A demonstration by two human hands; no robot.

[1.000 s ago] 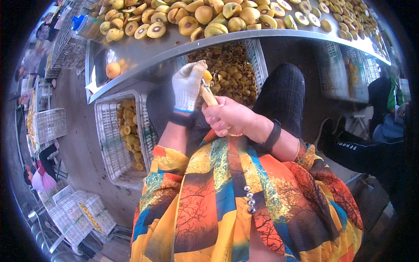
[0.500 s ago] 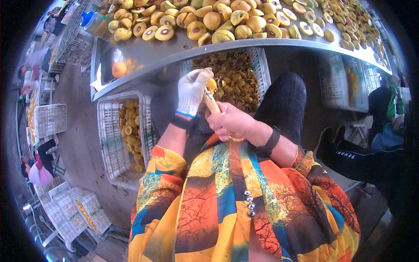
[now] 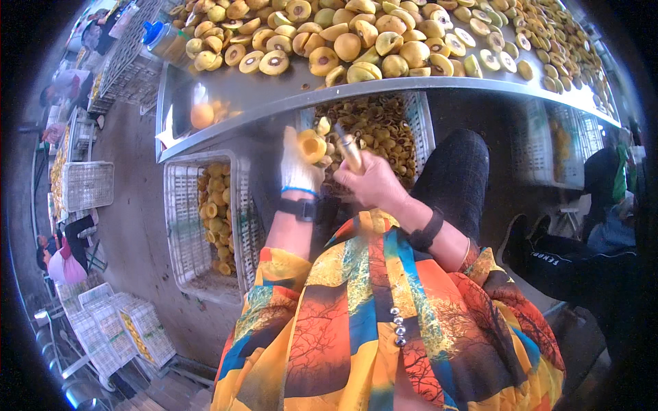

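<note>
You're cupping the hollowed fruit half [image 3: 312, 146] inside your left fingers [image 3: 290, 142], clamping the tool [image 3: 353, 155] in your right fingers [image 3: 352, 180].
Likely light, soft, slippery: you're best cradling it from outside, not pinching.

Fruit-processing workshop: metal worktable [image 3: 264, 92] heaped with halved fruit [image 3: 347, 46], white plastic crates [image 3: 181, 222] of fruit pieces on the floor, co-workers [image 3: 579, 268] nearby.

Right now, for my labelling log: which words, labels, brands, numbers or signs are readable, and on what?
Pale lettering on a neighbour's dark trouser leg: present, not copied here.
White crate at left: any marking too blurred.
Elsewhere: nothing legible.
</note>
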